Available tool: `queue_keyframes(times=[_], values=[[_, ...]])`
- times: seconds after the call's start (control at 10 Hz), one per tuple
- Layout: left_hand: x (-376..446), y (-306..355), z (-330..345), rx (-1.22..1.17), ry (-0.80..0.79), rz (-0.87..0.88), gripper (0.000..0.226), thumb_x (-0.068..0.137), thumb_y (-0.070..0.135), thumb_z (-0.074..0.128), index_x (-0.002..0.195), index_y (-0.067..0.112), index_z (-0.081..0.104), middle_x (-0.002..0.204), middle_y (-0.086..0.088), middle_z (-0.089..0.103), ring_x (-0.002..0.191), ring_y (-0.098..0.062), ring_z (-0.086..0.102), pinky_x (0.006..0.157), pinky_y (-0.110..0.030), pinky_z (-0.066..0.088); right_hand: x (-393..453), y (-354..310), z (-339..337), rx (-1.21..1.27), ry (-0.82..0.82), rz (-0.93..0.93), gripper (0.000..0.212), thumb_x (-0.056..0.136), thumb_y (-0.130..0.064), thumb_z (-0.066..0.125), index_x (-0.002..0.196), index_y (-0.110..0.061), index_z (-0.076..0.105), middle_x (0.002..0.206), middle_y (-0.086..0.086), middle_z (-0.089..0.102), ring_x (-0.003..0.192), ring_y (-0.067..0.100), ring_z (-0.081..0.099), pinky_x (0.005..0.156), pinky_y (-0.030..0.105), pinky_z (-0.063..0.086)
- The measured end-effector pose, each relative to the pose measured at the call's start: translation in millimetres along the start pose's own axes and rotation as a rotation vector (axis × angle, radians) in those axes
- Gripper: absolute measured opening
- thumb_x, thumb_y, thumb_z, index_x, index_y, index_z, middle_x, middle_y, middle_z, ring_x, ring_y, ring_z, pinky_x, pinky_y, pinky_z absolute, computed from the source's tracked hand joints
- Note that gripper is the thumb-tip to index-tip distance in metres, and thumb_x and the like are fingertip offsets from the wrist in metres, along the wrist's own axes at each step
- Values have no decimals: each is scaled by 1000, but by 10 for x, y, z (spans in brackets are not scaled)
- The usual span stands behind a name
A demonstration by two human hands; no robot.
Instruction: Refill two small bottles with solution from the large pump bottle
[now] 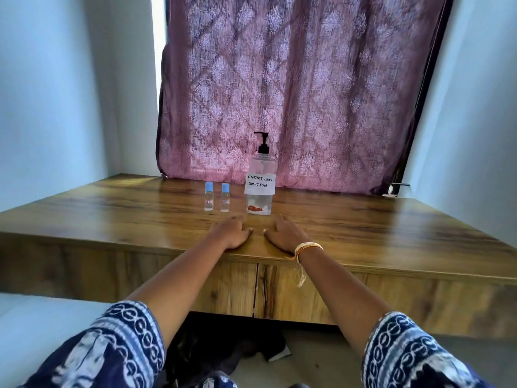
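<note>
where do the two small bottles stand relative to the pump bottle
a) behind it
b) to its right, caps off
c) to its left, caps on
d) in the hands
c: both small bottles stand left of the pump bottle, blue caps on.

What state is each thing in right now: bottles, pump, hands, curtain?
Left small bottle: upright, blue cap on, untouched.
Right small bottle: upright, blue cap on, untouched.
Pump bottle: upright, pump head up, holding some clear liquid, level unclear, untouched.
Left hand: open, flat on the table.
Right hand: open, flat on the table.
Curtain: drawn.
</note>
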State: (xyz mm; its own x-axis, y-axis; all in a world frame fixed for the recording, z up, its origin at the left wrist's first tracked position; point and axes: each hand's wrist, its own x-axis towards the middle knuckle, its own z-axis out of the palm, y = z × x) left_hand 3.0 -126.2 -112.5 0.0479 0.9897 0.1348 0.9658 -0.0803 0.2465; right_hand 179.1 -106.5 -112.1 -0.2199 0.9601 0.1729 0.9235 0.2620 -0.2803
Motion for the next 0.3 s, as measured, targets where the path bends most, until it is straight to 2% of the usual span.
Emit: queue_keyframes(times=[0.1, 0.2, 0.3], values=[[84, 35, -176, 13, 120, 59, 58, 96, 44, 41, 144, 14, 30, 152, -14, 35, 139, -34, 35, 113, -53, 28, 65, -4, -103, -6, 82, -25, 59, 89, -44, 45, 136, -10, 38, 146, 14, 41, 131, 38, 43, 106, 54, 33], [373, 92, -534, 94, 370, 108, 63, 97, 37, 39, 148, 8, 18, 156, -14, 25, 145, -31, 23, 117, -53, 19, 327, 12, -424, -24, 259, -77, 62, 88, -39, 51, 139, -9, 33, 147, 14, 38, 133, 34, 40, 106, 52, 32], [700, 83, -740, 154, 483, 108, 65, 98, 34, 36, 151, 7, 11, 160, -14, 17, 148, -29, 15, 120, -50, 13, 648, 87, -642, -59, 365, -90, 67, 85, -40, 57, 139, -9, 33, 146, 13, 38, 132, 31, 40, 108, 52, 33]])
